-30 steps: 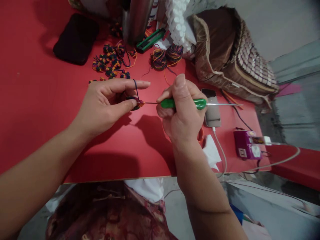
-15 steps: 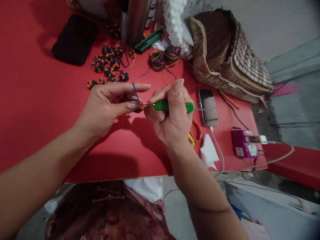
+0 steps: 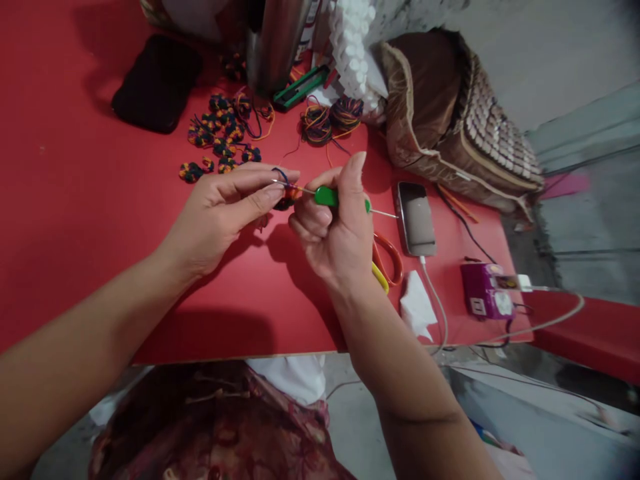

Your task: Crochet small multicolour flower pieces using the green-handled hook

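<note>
My right hand (image 3: 336, 213) is closed around a crochet hook with a green handle (image 3: 327, 196); its thin metal shaft points left and a second metal end sticks out on the right. My left hand (image 3: 227, 207) pinches a small crochet piece (image 3: 286, 199) in dark and orange yarn, partly hidden by the fingers. Dark blue yarn (image 3: 280, 175) loops over the left forefinger. The hook's tip lies at the piece, beside the left thumb. Behind the hands, several crocheted pieces (image 3: 223, 133) and two small balls of multicoloured yarn (image 3: 316, 125) rest on the red table (image 3: 75, 220).
A black case (image 3: 157, 83), a metal flask (image 3: 277, 47) and a green cutter (image 3: 301, 87) stand or lie at the back. Right of my hand are orange-and-yellow scissors (image 3: 389, 260), a cabled phone (image 3: 417, 219), white tissue (image 3: 417, 307), a purple box (image 3: 485, 290) and a brown bag (image 3: 425, 93).
My left forefinger has bent down towards the thumb. The hook has tilted and its tip shows further left, above the left thumb. The view has shifted slightly.
</note>
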### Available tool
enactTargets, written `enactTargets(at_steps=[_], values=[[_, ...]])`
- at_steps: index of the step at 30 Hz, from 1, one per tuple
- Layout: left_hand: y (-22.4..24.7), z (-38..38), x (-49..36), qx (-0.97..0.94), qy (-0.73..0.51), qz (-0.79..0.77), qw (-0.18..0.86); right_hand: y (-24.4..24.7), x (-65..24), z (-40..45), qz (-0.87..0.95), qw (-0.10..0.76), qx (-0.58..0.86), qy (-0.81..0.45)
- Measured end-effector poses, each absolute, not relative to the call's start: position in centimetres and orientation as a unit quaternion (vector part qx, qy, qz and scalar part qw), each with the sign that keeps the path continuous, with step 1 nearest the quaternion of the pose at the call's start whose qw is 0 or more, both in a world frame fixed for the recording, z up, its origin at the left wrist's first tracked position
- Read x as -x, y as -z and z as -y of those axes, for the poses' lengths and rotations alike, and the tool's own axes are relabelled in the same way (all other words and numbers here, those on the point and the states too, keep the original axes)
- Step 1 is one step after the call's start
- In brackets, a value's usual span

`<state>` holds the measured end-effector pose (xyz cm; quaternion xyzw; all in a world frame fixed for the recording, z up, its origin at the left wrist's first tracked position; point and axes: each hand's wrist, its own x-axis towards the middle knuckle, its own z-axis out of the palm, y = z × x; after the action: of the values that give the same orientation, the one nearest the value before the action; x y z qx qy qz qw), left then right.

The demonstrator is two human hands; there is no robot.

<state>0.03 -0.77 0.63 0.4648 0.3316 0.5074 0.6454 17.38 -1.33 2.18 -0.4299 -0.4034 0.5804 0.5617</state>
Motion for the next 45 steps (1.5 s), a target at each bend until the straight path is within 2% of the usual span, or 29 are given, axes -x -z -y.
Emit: enactTargets(at_steps=[4, 9, 17, 27, 34, 38, 45], values=[[-0.8, 0.1, 0.7, -0.41, -0.497, -0.347, 0.681, -1.5, -16.5, 1.3, 0.402, 0.564, 0.407, -0.595], [-0.7, -0.1, 0.7, -0.418, -0.531, -0.328, 0.66, -1.9, -15.8, 1.5, 0.386, 0.587, 0.399, -0.588], [-0.7, 0.2, 0.2, -0.431, -0.553, -0.328, 0.633, -0.4, -16.7, 1.2, 0.411, 0.579, 0.435, -0.553], [0.5, -0.5, -0.3, -0.401, -0.551, -0.313, 0.661, -0.3, -16.2, 1.9, 0.45, 0.584, 0.432, -0.52], [-0.9, 0.9, -0.5, -0.429, -0.565, -0.325, 0.625, 0.8, -16.9, 2.9, 0.506, 0.604, 0.48, -0.387], [-0.9, 1.2, -0.3, -0.447, -0.559, -0.338, 0.612, 1.0, -16.7, 3.1, 0.559, 0.646, 0.422, -0.303], [-0.8, 1.5, -0.8, -0.416, -0.555, -0.36, 0.625, 1.0, -16.9, 4.2, 0.634, 0.609, 0.452, -0.152]])
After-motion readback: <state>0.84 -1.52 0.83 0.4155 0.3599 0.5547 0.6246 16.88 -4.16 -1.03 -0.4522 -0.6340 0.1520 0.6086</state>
